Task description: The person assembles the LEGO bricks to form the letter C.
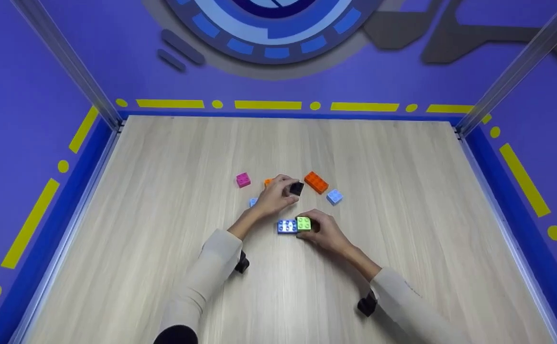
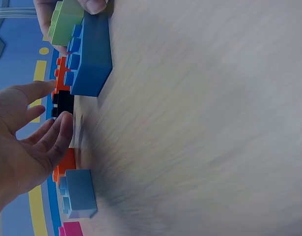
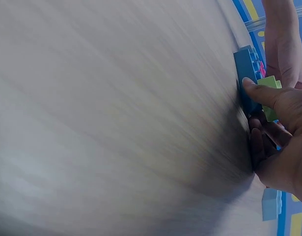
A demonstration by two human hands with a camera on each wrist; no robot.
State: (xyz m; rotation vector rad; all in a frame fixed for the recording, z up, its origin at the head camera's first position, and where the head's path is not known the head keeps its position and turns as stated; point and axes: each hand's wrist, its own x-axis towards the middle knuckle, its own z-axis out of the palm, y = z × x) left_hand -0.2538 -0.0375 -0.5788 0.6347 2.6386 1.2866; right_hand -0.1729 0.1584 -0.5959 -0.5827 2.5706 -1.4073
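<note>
My left hand (image 1: pixel 276 195) reaches around a black brick (image 1: pixel 297 188), fingers spread; in the left wrist view the black brick (image 2: pixel 66 103) shows between the thumb and fingers of that hand (image 2: pixel 30 132), and a firm hold is not visible. Nearer to me, a dark blue brick (image 1: pixel 286 226) lies on the table, a light green brick (image 1: pixel 303 223) on its right end. My right hand (image 1: pixel 326 231) grips the blue brick at that end. The right wrist view shows the thumb of this hand (image 3: pixel 283 128) against the side of the blue brick (image 3: pixel 245 64), beside the green brick (image 3: pixel 269 82).
Behind the hands are a red-orange brick (image 1: pixel 316 182) and a light blue brick (image 1: pixel 334 197) to the right, a pink brick (image 1: pixel 243 179) to the left. An orange brick (image 1: pixel 268 182) and another light blue one (image 1: pixel 253 202) are partly hidden by the left hand. Blue walls border the table.
</note>
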